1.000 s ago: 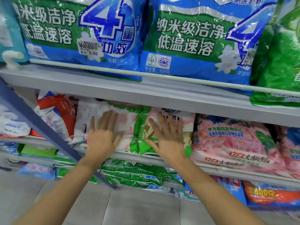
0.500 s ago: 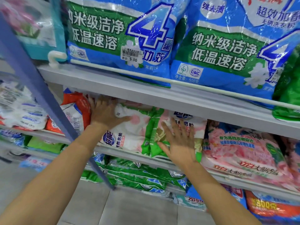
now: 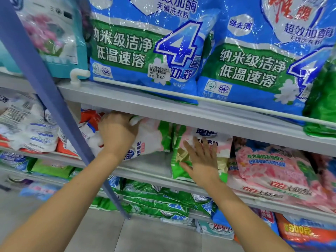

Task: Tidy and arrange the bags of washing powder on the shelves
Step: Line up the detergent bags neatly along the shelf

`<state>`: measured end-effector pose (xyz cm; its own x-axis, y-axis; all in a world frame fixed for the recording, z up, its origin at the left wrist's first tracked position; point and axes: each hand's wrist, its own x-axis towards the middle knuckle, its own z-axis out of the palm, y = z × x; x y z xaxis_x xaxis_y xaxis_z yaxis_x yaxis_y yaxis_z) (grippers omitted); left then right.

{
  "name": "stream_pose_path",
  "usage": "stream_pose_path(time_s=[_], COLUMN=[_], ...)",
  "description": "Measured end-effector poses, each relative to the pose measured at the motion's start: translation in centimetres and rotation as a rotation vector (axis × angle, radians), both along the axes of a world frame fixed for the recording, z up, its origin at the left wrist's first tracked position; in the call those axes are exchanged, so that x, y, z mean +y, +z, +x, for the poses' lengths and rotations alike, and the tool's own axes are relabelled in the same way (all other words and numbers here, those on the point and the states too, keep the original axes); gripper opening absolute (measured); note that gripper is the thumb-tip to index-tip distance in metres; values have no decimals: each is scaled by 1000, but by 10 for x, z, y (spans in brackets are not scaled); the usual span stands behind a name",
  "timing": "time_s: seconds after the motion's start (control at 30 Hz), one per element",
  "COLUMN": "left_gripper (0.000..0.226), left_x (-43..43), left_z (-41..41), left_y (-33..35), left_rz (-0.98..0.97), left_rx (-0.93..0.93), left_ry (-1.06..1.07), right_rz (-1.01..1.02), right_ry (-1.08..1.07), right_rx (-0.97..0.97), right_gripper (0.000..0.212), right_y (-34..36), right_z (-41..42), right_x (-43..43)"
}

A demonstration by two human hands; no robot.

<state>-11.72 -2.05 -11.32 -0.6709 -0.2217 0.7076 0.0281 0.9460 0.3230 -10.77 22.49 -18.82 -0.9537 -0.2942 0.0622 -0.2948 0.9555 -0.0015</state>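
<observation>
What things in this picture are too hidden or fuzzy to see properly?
Head view, all of these:
- Fingertips of the left hand, gripping the tilted bag: hidden behind that bag.
- Print on the green-edged bag: covered by the flat right hand.
- Tops of the blue bags: cut off by the top edge.
- Barcode on the price sticker: too small.
- Low left bags: blurred.

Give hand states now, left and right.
Left hand: grips the top of the white-and-pink bag.
Right hand: open, flat against the neighbouring green-edged bag.
</observation>
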Motion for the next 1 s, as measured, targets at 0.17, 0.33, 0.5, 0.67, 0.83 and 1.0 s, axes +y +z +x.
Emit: stream_pose_path(time_s=[0.17, 0.33, 0.5, 0.67, 0.83, 1.0], left_gripper=[36, 36, 37, 55, 62, 53], left_x=[27, 38, 50, 44, 25, -19], left_z=[43, 91, 104, 119, 139, 157], left_y=[-20, -61, -67, -67, -72, -78], left_rz=[-323, -539, -659, -630, -382, -176], left_rx=[301, 217, 173, 72, -70, -137], left_ry=[-374, -730, -740, -762, -548, -183], right_rz=[-1082, -1652, -1293, -1069, -1127, -1504], right_ry=[-195, -484, -439, -402, -427, -527], right_rx=[-165, -800, -686, -565, -406, -530], right_gripper=[35, 64, 98, 35, 21, 15], right_y=[18, 47, 75, 96, 74, 60], right_z=[29, 31, 11, -18, -6, 28], right_x=[-39, -43, -51, -45, -40, -45])
